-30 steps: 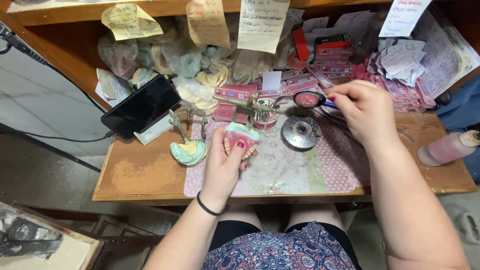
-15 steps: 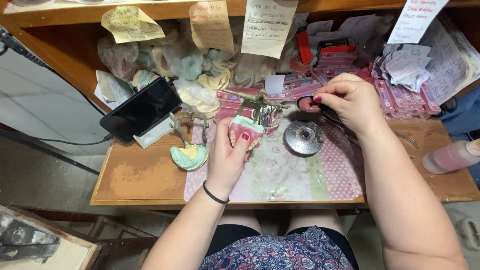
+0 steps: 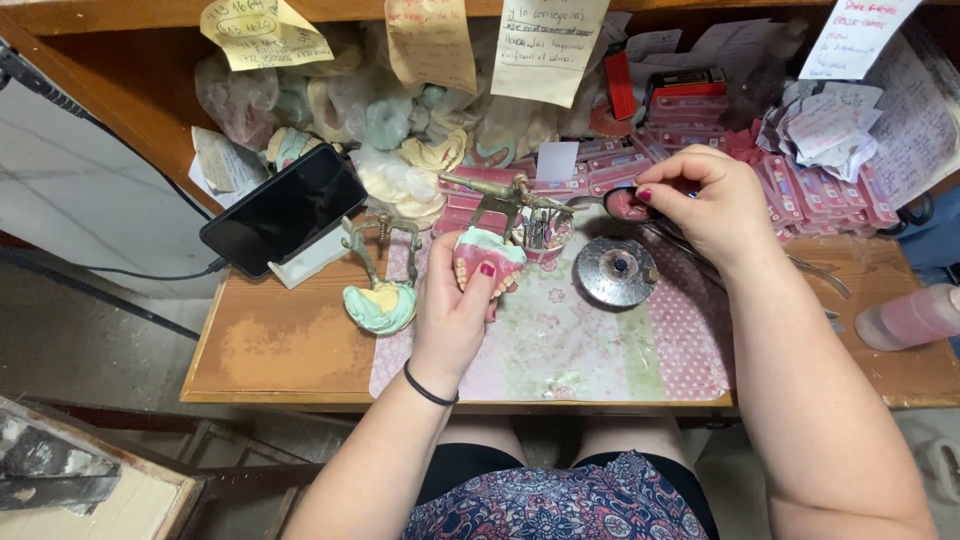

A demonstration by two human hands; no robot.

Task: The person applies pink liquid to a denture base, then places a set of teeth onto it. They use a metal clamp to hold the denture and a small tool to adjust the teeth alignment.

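Two hands: left point(image 3: 452, 312) around one denture model point(image 3: 487, 258), right point(image 3: 712, 205) at one pink dish point(image 3: 628, 204).

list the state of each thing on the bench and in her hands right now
left hand: closed around the denture model
denture model: held up off the mat, teeth showing
right hand: fingers pinched at the small pink dish
small pink dish: open, on the bench
phone: screen dark, propped tilted, cable plugged in
round metal disc: lying flat on the mat
pink bottle: lying on its side
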